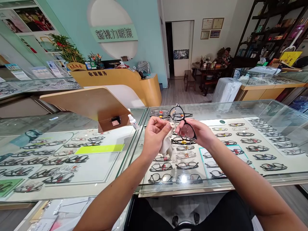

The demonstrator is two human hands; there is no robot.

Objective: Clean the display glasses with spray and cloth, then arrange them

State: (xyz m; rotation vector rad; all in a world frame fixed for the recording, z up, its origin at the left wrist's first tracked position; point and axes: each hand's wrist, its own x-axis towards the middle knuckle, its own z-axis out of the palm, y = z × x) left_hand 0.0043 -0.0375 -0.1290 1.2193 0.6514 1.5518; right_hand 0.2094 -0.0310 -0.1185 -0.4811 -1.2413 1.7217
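Note:
Above a glass display case (154,189), my left hand (156,133) is closed on a pale cloth (166,146) that hangs down from its fingers. Just to the right, my right hand (198,130) grips a pair of black-framed glasses (177,113) near the bridge. The glasses are tilted, one lens up and to the left, the other low beside the right palm. The cloth's top edge is close to the frame; whether it touches a lens I cannot tell. Rows of glasses (187,165) lie inside the case beneath both hands.
A small white spray bottle (133,122) stands on the glass left of my hands, beside a tilted wooden-backed mirror or board (96,101). Another display case (81,183) adjoins on the left. A person (226,58) sits at a dark table far back. A wooden counter (150,89) stands beyond.

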